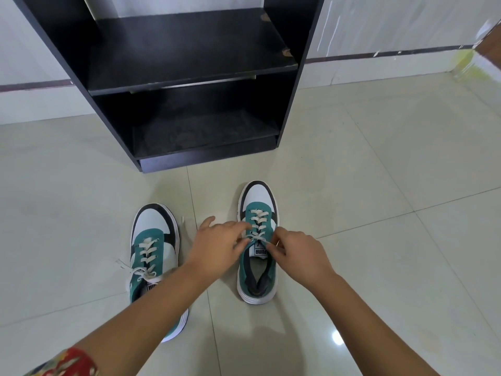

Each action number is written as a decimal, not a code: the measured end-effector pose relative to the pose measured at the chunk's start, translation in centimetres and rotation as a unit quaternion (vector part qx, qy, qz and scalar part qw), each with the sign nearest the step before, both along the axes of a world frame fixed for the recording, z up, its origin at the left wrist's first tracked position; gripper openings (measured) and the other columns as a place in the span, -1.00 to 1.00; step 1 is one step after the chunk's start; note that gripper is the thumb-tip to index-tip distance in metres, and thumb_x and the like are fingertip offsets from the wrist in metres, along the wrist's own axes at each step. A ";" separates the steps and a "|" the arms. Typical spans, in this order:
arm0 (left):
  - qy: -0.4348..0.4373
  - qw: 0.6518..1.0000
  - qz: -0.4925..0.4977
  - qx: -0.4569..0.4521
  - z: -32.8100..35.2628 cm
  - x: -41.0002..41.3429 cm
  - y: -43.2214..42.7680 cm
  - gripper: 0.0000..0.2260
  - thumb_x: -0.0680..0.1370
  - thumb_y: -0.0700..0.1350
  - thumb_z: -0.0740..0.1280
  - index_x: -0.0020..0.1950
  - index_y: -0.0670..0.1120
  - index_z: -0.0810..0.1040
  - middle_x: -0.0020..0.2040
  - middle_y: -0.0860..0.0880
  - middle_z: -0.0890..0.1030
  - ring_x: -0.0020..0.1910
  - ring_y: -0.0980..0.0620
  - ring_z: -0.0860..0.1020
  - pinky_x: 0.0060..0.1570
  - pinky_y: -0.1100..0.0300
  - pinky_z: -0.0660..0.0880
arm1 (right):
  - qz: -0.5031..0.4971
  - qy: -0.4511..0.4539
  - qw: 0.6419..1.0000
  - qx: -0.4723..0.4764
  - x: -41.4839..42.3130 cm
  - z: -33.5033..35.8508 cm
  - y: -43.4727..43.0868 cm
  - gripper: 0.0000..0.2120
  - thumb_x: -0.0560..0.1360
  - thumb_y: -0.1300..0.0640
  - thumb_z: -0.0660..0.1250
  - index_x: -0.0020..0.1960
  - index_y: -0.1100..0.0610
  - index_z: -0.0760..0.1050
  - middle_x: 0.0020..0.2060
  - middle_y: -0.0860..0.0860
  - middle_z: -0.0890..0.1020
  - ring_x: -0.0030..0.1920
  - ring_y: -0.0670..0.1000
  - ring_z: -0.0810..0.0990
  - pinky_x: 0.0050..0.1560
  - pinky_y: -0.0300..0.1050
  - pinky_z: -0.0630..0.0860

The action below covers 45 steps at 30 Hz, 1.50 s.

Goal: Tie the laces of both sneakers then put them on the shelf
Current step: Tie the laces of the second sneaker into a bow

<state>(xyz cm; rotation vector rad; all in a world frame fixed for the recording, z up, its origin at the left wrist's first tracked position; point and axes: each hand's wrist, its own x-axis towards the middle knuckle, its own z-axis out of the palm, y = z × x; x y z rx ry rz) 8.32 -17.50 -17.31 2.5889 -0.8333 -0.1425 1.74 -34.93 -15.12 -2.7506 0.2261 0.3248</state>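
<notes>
Fingers of both hands pinch rt sneaker's laces.

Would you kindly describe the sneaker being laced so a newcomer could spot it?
Start at the black shelf against the wall. Two teal-and-white sneakers sit on the tiled floor before it. It is the right sneaker, nearer the shelf, the only one with both hands at its laces.

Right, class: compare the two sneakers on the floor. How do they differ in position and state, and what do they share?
The right sneaker lies farther forward, nearer the shelf; the left sneaker sits closer to the person. Both hands, the left hand and the right hand, work the right sneaker's laces; the left sneaker's laces lie loose and untouched. A forearm hides part of the left sneaker. Both are teal, white and black, toes toward the shelf.
</notes>
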 end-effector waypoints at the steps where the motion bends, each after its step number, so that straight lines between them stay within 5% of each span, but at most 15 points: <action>1: -0.019 1.000 -0.009 0.002 -0.2 0.0 0.0 -0.83 0.52 0.02 0.28 0.06 0.05 0.58 -0.08 0.08 0.67 -0.10 0.03 0.63 0.32 -0.01 0.31 | 0.008 -0.009 1.000 -0.011 0.1 -0.1 0.0 -0.75 0.56 -0.08 0.16 -0.02 0.08 0.45 -0.14 0.04 0.65 -0.13 0.15 0.60 -0.27 -0.08 0.39; 5: -0.101 0.993 -0.035 0.047 -0.4 0.3 -0.1 -0.93 0.40 -0.04 0.44 -0.26 0.02 0.59 -0.32 0.09 0.62 -0.38 0.05 0.60 0.13 0.01 0.51 | 0.000 -0.019 1.000 -0.005 0.2 -0.6 0.1 -0.74 0.57 -0.04 0.14 -0.03 0.14 0.47 -0.13 0.09 0.66 -0.14 0.18 0.60 -0.24 -0.04 0.43; 13: -0.108 0.987 -0.054 0.108 -1.1 0.9 0.9 -0.88 0.38 -0.07 0.48 -0.25 -0.01 0.56 -0.34 0.08 0.60 -0.46 0.06 0.57 0.09 0.03 0.51 | -0.050 -0.001 0.997 0.063 -1.3 -1.9 -0.4 -0.77 0.58 -0.02 0.16 -0.08 0.13 0.45 -0.18 0.09 0.66 -0.19 0.14 0.59 -0.20 0.01 0.51; 16: 0.005 0.998 -0.019 0.056 -1.3 0.9 1.5 -0.90 0.56 -0.05 0.25 -0.06 -0.04 0.52 -0.10 0.04 0.59 -0.21 0.01 0.59 0.18 0.05 0.42 | -0.074 0.026 0.987 0.142 -0.8 -1.7 -0.6 -0.77 0.58 -0.01 0.16 -0.10 0.12 0.46 -0.18 0.06 0.66 -0.17 0.09 0.60 -0.15 0.00 0.52; 18: 0.175 0.983 0.037 -0.049 -0.6 0.8 1.7 -0.80 0.62 -0.07 0.12 0.04 -0.10 0.50 0.00 -0.04 0.55 -0.11 0.02 0.56 0.09 0.05 0.45 | -0.115 0.016 0.961 0.250 -0.7 -1.5 -0.6 -0.75 0.59 0.02 0.16 -0.13 0.16 0.47 -0.16 0.06 0.62 -0.15 0.03 0.55 -0.12 -0.03 0.45; 21: 0.377 0.877 0.161 -0.250 1.4 0.2 0.7 -0.70 0.64 -0.09 0.03 0.09 -0.18 0.52 -0.14 -0.06 0.56 -0.32 0.27 0.54 -0.19 0.29 0.45 | -0.184 -0.030 0.890 0.417 -0.5 -0.9 0.6 -0.69 0.62 0.07 0.09 -0.06 0.24 0.51 -0.13 0.01 0.56 -0.13 -0.14 0.51 -0.06 -0.32 0.41; 23: 0.438 0.817 0.181 -0.329 2.4 0.0 -0.2 -0.68 0.65 -0.11 0.00 -0.04 -0.21 0.51 -0.24 0.01 0.59 -0.47 0.19 0.48 -0.38 0.41 0.42 | -0.215 -0.031 0.832 0.511 0.0 -0.5 1.5 -0.67 0.64 0.09 0.04 -0.11 0.26 0.46 -0.17 -0.03 0.61 -0.17 -0.19 0.54 -0.14 -0.41 0.42; 25: 0.446 0.800 0.165 -0.366 2.7 0.0 -0.7 -0.72 0.65 -0.13 0.01 -0.13 -0.13 0.46 -0.26 -0.01 0.58 -0.49 0.12 0.40 -0.47 0.42 0.35 | -0.224 -0.026 0.798 0.559 0.5 -0.3 2.2 -0.72 0.64 0.11 0.03 -0.13 0.17 0.44 -0.27 -0.01 0.57 -0.27 -0.16 0.53 -0.19 -0.31 0.43; 28: 0.424 0.830 0.109 -0.344 2.5 0.0 -1.0 -0.76 0.64 -0.18 0.03 0.03 -0.07 0.49 -0.33 -0.01 0.45 -0.48 0.23 0.37 -0.44 0.44 0.30 | -0.213 -0.016 0.800 0.561 0.7 -0.5 2.9 -0.76 0.63 0.17 0.06 0.05 0.13 0.50 -0.34 -0.02 0.47 -0.33 -0.15 0.45 -0.21 -0.31 0.40; 31: 0.440 0.825 0.073 -0.347 2.6 -0.1 -1.2 -0.73 0.64 -0.24 0.03 0.11 -0.08 0.51 -0.32 -0.02 0.41 -0.50 0.30 0.39 -0.43 0.48 0.30 | -0.197 -0.021 0.793 0.576 0.6 -0.7 3.3 -0.75 0.62 0.25 0.04 0.07 0.19 0.50 -0.35 -0.02 0.45 -0.33 -0.14 0.44 -0.21 -0.38 0.42; 35: 0.476 0.799 0.041 -0.365 2.2 -0.2 -1.1 -0.79 0.60 -0.28 0.13 0.20 -0.21 0.44 -0.33 -0.06 0.47 -0.46 0.22 0.39 -0.45 0.42 0.28 | -0.188 -0.026 0.776 0.601 0.5 -0.6 3.3 -0.82 0.60 0.32 0.06 0.13 0.18 0.38 -0.37 0.02 0.45 -0.37 -0.19 0.50 -0.25 -0.39 0.43; 38: 0.525 0.760 0.113 -0.367 2.0 0.4 -0.9 -0.72 0.57 -0.22 0.24 0.26 -0.02 0.34 -0.36 -0.05 0.52 -0.52 0.14 0.32 -0.50 0.36 0.23 | -0.187 -0.029 0.767 0.613 0.4 -0.7 3.2 -0.80 0.58 0.36 0.06 0.12 0.12 0.26 -0.38 0.03 0.45 -0.37 -0.18 0.52 -0.22 -0.39 0.44; 43: 0.557 0.749 0.109 -0.343 1.8 0.9 -1.1 -0.95 0.56 -0.17 0.27 -0.07 -0.07 0.51 -0.44 0.04 0.53 -0.55 0.14 0.27 -0.52 0.37 0.20 | -0.153 -0.020 0.782 0.604 0.5 -0.6 2.7 -0.81 0.58 0.37 0.07 0.11 0.16 0.31 -0.36 0.02 0.44 -0.36 -0.19 0.47 -0.21 -0.43 0.43; 45: 0.545 0.746 0.131 -0.360 1.8 0.9 -1.3 -0.90 0.55 -0.17 0.27 -0.16 -0.08 0.48 -0.46 0.03 0.53 -0.55 0.15 0.28 -0.52 0.37 0.20 | -0.152 -0.028 0.787 0.597 0.4 -0.8 2.7 -0.84 0.59 0.34 0.08 0.12 0.18 0.33 -0.33 0.01 0.46 -0.35 -0.18 0.46 -0.22 -0.43 0.42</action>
